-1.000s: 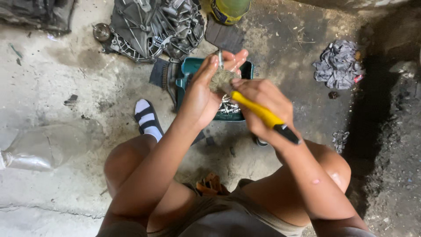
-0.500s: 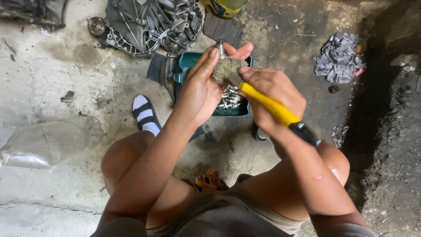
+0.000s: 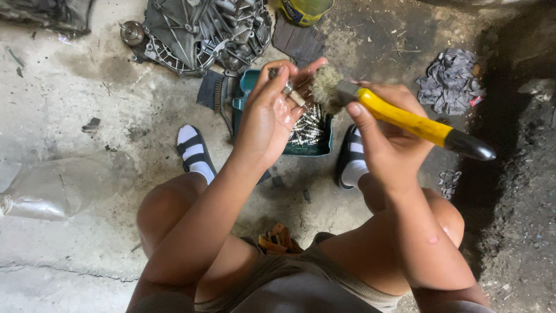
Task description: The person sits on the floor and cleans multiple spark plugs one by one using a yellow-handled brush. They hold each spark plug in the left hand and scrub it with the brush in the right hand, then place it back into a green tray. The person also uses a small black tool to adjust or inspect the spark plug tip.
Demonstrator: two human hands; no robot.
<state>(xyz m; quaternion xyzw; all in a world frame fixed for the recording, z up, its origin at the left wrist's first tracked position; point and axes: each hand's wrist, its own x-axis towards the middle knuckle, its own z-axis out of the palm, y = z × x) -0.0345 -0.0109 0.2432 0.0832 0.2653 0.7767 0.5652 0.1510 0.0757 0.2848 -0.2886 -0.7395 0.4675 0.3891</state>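
My left hand [image 3: 271, 113] holds a small metal bolt [image 3: 291, 93] between thumb and fingers, above a teal tray [image 3: 307, 148] filled with several similar bolts [image 3: 307, 124]. My right hand [image 3: 389, 139] grips a paintbrush with a yellow handle [image 3: 405, 119] and black tip. The brush's dirty bristles [image 3: 325, 87] press against the bolt and my left palm. Both hands hover over the tray, between my knees.
A grey metal gearbox housing [image 3: 200, 29] lies on the concrete floor behind the tray. A yellow-green bottle [image 3: 304, 8] stands beside it. A crumpled grey rag [image 3: 452, 78] sits at right, a clear plastic bottle [image 3: 66, 185] at left. My feet wear white socks and black sandals.
The brush has swung so its handle points further right and the bristles moved over the bolt. My left hand stayed over the tray with the bolt.
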